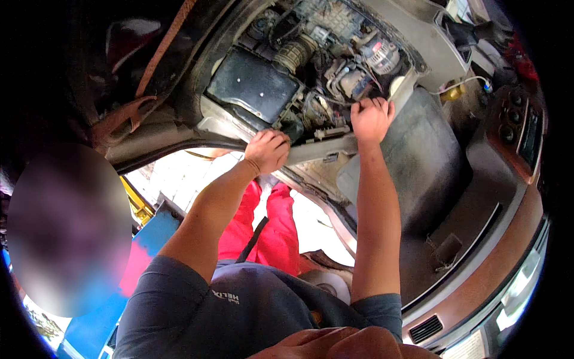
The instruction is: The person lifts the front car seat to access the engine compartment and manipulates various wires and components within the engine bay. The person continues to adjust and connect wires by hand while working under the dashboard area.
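Note:
A grey metal crossbar [323, 149] runs along the near side of an exposed engine [335, 78] inside a vehicle. My left hand [267, 149] is curled over the bar's left part, beside the corner of a black plastic box [254, 84]. My right hand [372, 119] lies farther right, fingers bent over the frame edge next to the engine parts. Both palms face down, and the fingertips are partly hidden. A ribbed intake hose [296, 52] joins the box. A round finned alternator [381, 55] sits beyond my right hand.
A grey panel [412, 155] lies right of my right arm. The dashboard [517, 131] curves along the far right. A rusty metal bracket [128, 116] is at the left. Below the door opening, red trousers [284, 221] show. Another person, blurred, is at the left edge.

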The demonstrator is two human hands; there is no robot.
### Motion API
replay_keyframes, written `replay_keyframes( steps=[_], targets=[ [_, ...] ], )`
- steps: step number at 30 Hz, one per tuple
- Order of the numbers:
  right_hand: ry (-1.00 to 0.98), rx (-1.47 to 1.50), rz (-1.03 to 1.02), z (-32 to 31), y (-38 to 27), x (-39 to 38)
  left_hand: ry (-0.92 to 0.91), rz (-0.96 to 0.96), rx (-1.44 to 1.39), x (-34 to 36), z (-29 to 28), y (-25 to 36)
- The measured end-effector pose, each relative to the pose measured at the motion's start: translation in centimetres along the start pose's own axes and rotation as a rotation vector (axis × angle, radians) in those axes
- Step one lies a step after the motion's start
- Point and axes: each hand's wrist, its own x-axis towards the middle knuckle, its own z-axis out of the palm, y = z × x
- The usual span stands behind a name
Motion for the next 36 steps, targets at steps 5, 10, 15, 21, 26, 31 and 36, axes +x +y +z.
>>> replay_keyframes(
  steps=[5, 10, 15, 21, 26, 31, 36],
  targets=[
    [0.005, 0.232, 0.026, -0.3, 1.4, -0.7, 0.047, 0.014, -0.01, -0.1, 0.4, 0.4],
    [0.347, 0.571, 0.108, -3.9, -2.8, -5.9, 0.153, 0.045, 0.02, -0.3, 0.3, 0.1],
    [0.131, 1.014, 0.601, -6.6, -12.3, -25.2, 0.167, 0.061, 0.009, -0.5, 0.6, 0.1],
    [-0.514, 1.168, 0.773, -8.2, -19.6, -44.1, 0.166, 0.072, 0.037, -0.8, 1.0, 0.2],
    [-0.438, 1.093, 0.875, -5.8, -16.1, -45.2, 0.179, 0.073, 0.039, -0.8, 1.2, 0.1],
    [0.15, 0.895, 0.688, -2.2, -6.7, -31.7, 0.156, 0.065, 0.002, -0.5, 1.5, 0.1],
    [0.395, 0.637, 0.562, -3.1, 0.4, -11.8, 0.096, 0.023, 0.034, -0.5, 1.1, 0.0]
  ],
)
